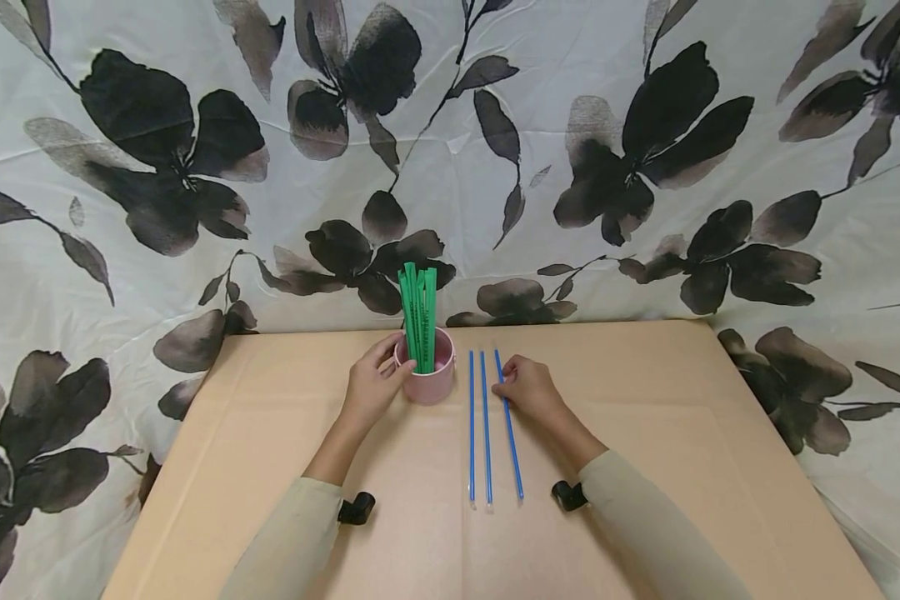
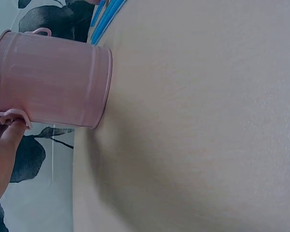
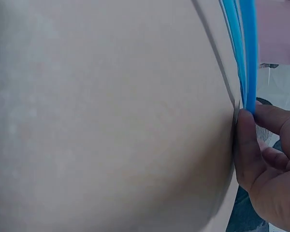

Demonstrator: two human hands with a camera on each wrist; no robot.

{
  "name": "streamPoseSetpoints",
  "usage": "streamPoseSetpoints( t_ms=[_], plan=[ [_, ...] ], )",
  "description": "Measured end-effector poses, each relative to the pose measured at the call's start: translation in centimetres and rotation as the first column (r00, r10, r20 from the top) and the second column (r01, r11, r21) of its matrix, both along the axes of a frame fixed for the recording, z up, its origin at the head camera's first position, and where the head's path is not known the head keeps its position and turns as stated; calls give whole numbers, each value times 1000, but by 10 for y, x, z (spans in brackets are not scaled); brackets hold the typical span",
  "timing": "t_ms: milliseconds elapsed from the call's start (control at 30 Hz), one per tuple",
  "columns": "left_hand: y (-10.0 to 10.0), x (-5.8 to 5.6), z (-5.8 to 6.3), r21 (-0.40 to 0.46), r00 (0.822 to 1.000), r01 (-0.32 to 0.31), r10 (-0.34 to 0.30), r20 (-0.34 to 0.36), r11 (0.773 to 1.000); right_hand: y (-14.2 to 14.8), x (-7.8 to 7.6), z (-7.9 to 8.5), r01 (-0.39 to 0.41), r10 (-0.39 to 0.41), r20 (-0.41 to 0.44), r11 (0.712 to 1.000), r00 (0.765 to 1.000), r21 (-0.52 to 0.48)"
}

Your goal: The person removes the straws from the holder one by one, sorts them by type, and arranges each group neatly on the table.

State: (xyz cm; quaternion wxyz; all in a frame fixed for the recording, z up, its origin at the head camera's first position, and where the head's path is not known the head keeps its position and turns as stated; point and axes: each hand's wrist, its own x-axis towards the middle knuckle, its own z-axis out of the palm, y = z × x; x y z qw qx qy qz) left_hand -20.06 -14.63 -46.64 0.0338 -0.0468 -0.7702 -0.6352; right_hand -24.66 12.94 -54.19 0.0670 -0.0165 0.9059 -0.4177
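A small pink bucket (image 1: pixel 429 387) with little side handles stands near the back edge of the table. Several green sticks (image 1: pixel 418 321) with dark print along them lean upright inside it. My left hand (image 1: pixel 371 379) holds the bucket at its left side, thumb near the rim; in the left wrist view a finger (image 2: pixel 12 135) is at the handle. To the right of the bucket lie two slim blue sticks (image 1: pixel 486 425), side by side. A third blue stick (image 1: pixel 512 450) slants beside them, and my right hand (image 1: pixel 531 387) pinches it near its far end.
Brown paper-like sheeting covers the table (image 1: pixel 645 392). Behind and around it hangs white cloth (image 1: pixel 495 192) printed with dark flowers. A black wrist camera (image 1: pixel 356 508) is on the left wrist, another black camera (image 1: pixel 568 497) on the right.
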Motion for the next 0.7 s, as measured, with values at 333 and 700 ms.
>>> streamPoseSetpoints(
  t_ms=[333, 700],
  plan=[
    [-1, 1, 0, 9, 1000, 9, -9, -8, 1000, -6, 4, 3, -20, 27, -47, 990, 999, 137],
    [-3, 4, -1, -2, 1000, 7, -7, -2, 1000, -11, 12, 3, 1, -3, 27, 997, 1000, 79]
  ],
)
